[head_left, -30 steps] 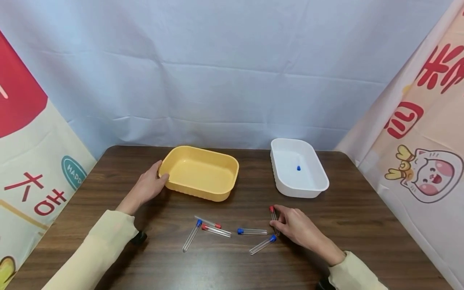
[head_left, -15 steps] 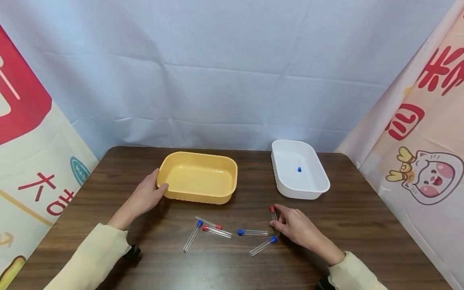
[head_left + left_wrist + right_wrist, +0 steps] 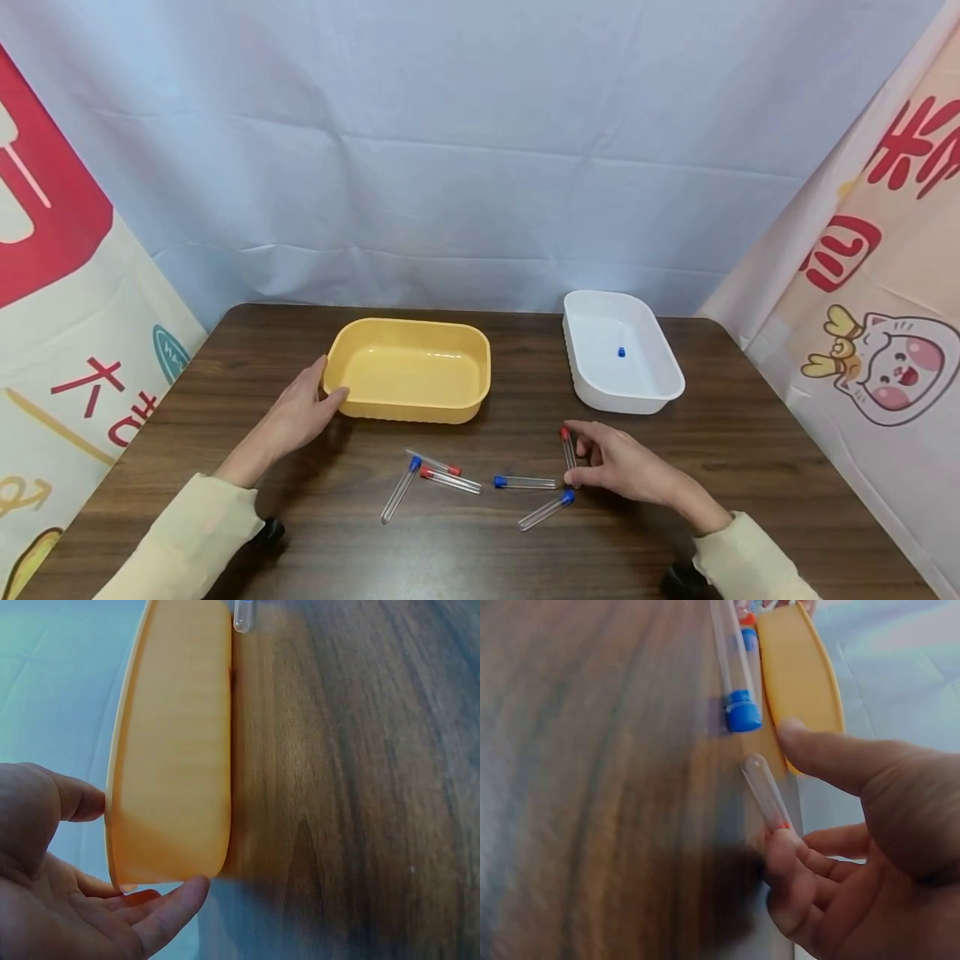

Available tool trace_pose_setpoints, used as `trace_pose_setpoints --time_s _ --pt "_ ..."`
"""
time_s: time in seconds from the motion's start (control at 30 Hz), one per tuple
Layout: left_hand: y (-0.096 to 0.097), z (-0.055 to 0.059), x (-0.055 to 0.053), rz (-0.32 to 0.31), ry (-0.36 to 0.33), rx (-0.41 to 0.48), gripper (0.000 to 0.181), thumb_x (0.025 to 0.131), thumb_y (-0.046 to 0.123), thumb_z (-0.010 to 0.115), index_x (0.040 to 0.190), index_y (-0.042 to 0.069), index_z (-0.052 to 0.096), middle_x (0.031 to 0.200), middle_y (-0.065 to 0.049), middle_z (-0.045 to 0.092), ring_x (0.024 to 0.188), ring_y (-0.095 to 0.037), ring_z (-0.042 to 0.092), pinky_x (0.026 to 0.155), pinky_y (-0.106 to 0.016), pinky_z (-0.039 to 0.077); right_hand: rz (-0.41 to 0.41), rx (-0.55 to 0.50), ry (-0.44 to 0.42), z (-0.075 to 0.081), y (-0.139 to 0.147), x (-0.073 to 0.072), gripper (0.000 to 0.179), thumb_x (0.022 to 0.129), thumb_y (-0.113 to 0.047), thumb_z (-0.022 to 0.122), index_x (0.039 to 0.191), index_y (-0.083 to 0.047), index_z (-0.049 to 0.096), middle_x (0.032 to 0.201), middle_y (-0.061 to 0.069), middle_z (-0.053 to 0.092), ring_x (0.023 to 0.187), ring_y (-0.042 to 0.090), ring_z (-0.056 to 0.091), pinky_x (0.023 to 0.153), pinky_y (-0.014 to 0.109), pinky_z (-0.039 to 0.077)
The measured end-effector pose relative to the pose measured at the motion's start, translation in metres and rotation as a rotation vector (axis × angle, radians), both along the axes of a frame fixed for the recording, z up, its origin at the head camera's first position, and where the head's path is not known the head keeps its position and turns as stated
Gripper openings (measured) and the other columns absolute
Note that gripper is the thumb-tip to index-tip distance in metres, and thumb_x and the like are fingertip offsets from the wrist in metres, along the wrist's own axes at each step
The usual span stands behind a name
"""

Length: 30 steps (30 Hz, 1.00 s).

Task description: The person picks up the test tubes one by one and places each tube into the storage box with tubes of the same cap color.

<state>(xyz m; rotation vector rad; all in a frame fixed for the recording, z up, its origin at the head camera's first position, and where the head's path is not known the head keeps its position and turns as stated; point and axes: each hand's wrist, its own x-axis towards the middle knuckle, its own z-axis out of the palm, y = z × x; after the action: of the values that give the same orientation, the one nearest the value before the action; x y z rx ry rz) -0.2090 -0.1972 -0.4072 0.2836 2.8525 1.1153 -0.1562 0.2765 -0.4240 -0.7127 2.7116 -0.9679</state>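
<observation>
My left hand point(image 3: 296, 412) holds the left end of a yellow plastic basin point(image 3: 408, 383). In the left wrist view its thumb is at the rim and its fingers lie along the end wall. My right hand point(image 3: 630, 467) is around a red-capped clear test tube point(image 3: 569, 450) lying on the table. The index finger is by the red cap, and the thumb is spread away from the tube in the right wrist view. Just left of this hand lie two blue-capped test tubes, one level point(image 3: 527, 482) and one slanted point(image 3: 545, 511).
A white basin point(image 3: 630, 400) stands at the back right with a small blue piece point(image 3: 622, 352) inside. In front of the yellow basin lie a blue-capped tube point(image 3: 399, 493) and two red-capped tubes point(image 3: 453, 481). A pale cloth point(image 3: 465, 167) hangs behind the brown table point(image 3: 450, 558).
The yellow basin has turned and come slightly nearer under my left hand, its long side now straighter to the front. My right thumb has spread away from the red-capped test tube.
</observation>
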Motion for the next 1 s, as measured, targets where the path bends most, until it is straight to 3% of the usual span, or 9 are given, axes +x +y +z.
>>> trace_pose_setpoints --time_s 0.2,0.47,1.0 --pt "0.0 -0.001 0.005 0.001 -0.015 0.006 0.078 0.108 0.03 0.053 0.161 -0.01 0.012 0.159 -0.036 0.029 0.14 -0.047 0.038 0.112 -0.064 0.034 0.05 0.008 -0.064 0.003 0.004 -0.003 0.092 0.081 -0.027 0.09 0.146 0.016 0.042 0.104 0.005 0.056 0.078 0.01 0.054 0.065 0.023 0.047" --pt "0.0 -0.003 0.01 0.012 -0.042 -0.002 0.082 0.108 0.035 0.054 0.161 -0.009 0.009 0.159 -0.035 0.028 0.134 -0.044 0.044 0.11 -0.063 0.036 0.075 0.04 -0.074 0.006 0.006 -0.006 0.097 0.078 -0.027 0.092 0.148 0.015 0.04 0.105 0.004 0.055 0.079 0.011 0.055 0.066 0.023 0.048" --pt "0.0 -0.004 0.018 0.008 -0.04 0.008 0.086 0.107 0.04 0.056 0.161 -0.009 0.01 0.162 -0.035 0.022 0.143 -0.049 0.035 0.114 -0.065 0.031 0.062 0.086 -0.09 0.007 0.002 -0.009 0.097 0.077 -0.031 0.093 0.147 0.013 0.043 0.103 0.002 0.053 0.081 0.011 0.052 0.067 0.023 0.046"
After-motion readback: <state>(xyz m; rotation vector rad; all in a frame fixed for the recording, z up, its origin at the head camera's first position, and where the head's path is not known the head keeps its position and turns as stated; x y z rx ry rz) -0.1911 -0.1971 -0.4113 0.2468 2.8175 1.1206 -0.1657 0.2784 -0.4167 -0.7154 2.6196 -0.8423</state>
